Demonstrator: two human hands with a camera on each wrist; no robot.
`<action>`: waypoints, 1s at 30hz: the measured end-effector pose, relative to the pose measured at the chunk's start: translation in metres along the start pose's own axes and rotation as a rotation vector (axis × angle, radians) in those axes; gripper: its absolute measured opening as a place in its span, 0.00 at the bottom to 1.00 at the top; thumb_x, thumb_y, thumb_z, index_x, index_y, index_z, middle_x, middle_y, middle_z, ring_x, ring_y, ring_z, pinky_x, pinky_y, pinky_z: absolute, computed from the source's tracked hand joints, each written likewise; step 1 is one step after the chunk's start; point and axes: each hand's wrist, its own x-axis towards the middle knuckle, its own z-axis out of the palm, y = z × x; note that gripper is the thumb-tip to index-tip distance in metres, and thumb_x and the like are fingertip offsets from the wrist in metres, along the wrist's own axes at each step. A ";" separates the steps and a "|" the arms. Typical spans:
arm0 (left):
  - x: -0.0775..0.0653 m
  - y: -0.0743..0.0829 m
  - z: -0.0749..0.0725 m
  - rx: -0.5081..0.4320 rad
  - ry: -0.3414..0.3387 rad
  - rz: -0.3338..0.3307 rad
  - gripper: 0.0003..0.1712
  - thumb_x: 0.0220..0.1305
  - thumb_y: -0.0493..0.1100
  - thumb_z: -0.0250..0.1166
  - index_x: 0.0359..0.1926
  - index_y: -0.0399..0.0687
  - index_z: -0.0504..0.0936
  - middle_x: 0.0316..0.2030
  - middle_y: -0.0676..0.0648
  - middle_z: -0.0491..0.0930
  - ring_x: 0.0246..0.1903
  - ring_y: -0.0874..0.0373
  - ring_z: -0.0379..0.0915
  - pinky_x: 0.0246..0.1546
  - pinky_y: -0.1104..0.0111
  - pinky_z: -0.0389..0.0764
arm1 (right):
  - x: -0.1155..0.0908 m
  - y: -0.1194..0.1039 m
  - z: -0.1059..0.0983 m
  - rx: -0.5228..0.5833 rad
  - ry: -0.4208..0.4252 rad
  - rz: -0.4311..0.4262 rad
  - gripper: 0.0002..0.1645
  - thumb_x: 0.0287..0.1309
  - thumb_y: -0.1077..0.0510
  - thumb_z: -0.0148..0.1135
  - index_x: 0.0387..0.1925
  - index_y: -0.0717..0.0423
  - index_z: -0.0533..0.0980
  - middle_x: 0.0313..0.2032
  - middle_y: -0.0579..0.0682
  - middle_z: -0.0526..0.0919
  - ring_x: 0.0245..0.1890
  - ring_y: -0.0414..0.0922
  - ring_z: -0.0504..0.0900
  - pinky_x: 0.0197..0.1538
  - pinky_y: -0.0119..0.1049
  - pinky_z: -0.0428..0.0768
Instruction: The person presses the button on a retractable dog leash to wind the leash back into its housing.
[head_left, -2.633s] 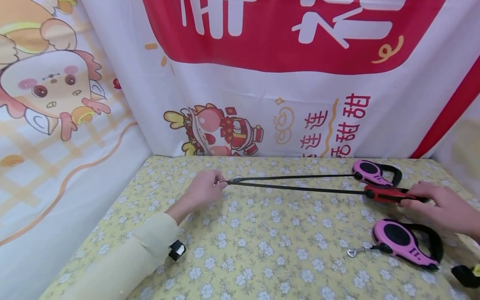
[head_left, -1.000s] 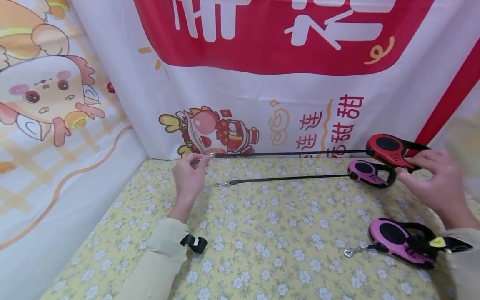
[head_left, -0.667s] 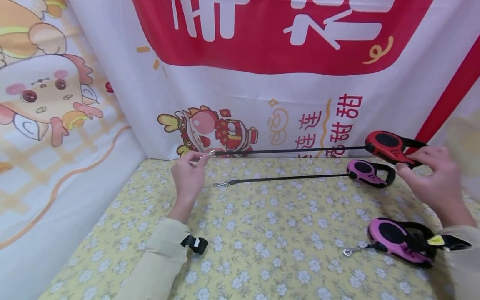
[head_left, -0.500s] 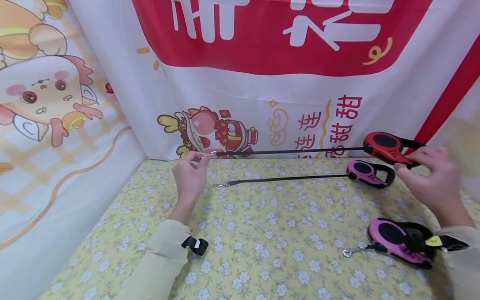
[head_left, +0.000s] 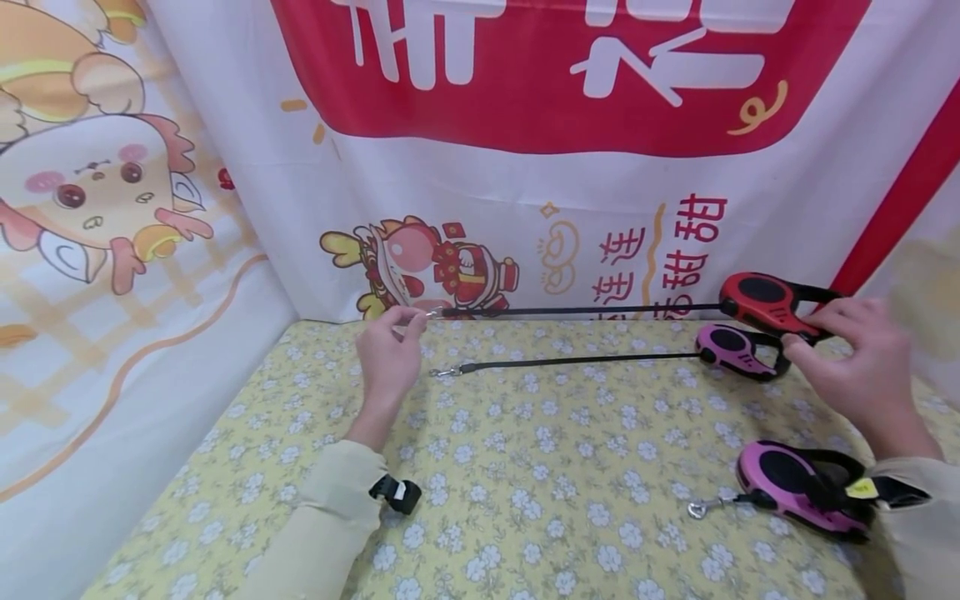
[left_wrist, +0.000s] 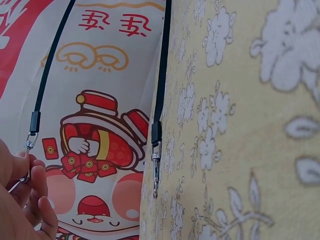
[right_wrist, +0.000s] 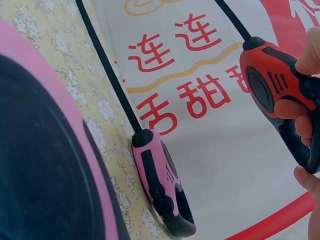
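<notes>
Watching through the head camera, I see the left hand (head_left: 390,358) pinching the metal clip (left_wrist: 29,144) of a red retractable leash (head_left: 767,302), while the right hand (head_left: 862,358) grips the rear of its casing, raised over the far right of the floral tablecloth (head_left: 525,467). The black cord (head_left: 577,311) runs straight between both hands. Below it, a pink retractable leash (head_left: 726,340) lies with its cord extended left; a second pink leash (head_left: 768,462) lies near right, clip pointing left.

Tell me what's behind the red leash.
Behind the red leash hangs a white cloth with red printing. The patch it covers is hidden, so any print there can't be seen.
</notes>
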 end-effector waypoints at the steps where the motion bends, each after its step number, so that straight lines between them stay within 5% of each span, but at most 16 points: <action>1: 0.000 0.000 0.000 0.003 0.001 0.004 0.10 0.76 0.47 0.66 0.46 0.48 0.89 0.41 0.45 0.91 0.27 0.55 0.77 0.31 0.64 0.76 | 0.000 0.000 0.000 0.002 0.004 -0.010 0.16 0.54 0.60 0.68 0.36 0.74 0.83 0.38 0.65 0.80 0.46 0.24 0.54 0.43 0.26 0.53; 12: -0.002 0.001 0.002 -0.006 -0.043 -0.038 0.11 0.78 0.47 0.63 0.50 0.50 0.88 0.43 0.46 0.90 0.29 0.56 0.77 0.27 0.67 0.78 | -0.001 -0.002 0.003 0.029 0.044 -0.092 0.15 0.50 0.61 0.67 0.31 0.74 0.82 0.34 0.64 0.80 0.46 0.24 0.55 0.44 0.26 0.54; 30: -0.005 0.002 0.005 0.042 -0.037 -0.014 0.12 0.78 0.48 0.63 0.50 0.50 0.89 0.44 0.46 0.91 0.29 0.55 0.78 0.29 0.65 0.77 | -0.002 -0.003 0.006 0.037 0.037 -0.059 0.14 0.51 0.62 0.67 0.32 0.73 0.82 0.36 0.62 0.79 0.47 0.23 0.55 0.43 0.25 0.53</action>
